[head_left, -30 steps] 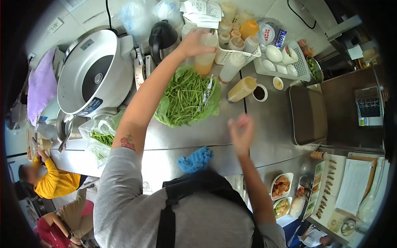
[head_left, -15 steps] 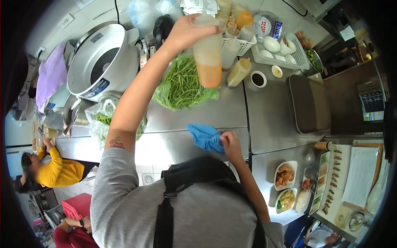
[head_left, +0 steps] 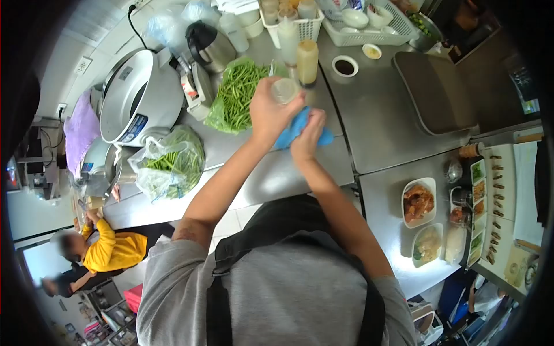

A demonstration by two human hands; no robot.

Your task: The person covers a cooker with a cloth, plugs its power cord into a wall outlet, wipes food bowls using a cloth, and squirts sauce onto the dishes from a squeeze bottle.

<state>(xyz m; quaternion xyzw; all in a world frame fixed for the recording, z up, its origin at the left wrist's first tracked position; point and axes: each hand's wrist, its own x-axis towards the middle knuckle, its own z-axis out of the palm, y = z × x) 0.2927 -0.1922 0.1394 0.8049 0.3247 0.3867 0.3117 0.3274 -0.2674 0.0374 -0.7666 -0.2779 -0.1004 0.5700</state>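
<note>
My left hand (head_left: 269,115) is closed round a translucent squeeze bottle (head_left: 285,90), seen nearly end-on, so its sides and contents are mostly hidden. A crumpled blue cloth (head_left: 325,137) is gripped in my right hand (head_left: 309,130), close beside the left hand over the steel counter. The cloth seems to meet the bottle's side, though the hands hide the contact. Left of the bottle lies an open bag of green beans (head_left: 238,95). Just beyond my hands stand a yellowish sauce bottle (head_left: 307,60) and a whitish bottle (head_left: 287,46).
A large grey pot (head_left: 158,95) and another bag of greens (head_left: 173,164) are at left. Sauce bowl (head_left: 345,66), dark tray (head_left: 435,95) and food containers (head_left: 418,202) are to the right. A person in a yellow top (head_left: 118,251) works at lower left.
My left hand has brought the bottle down and toward me, turning it end-on. My right hand has moved up with the cloth to meet it. The camera view has shifted.
</note>
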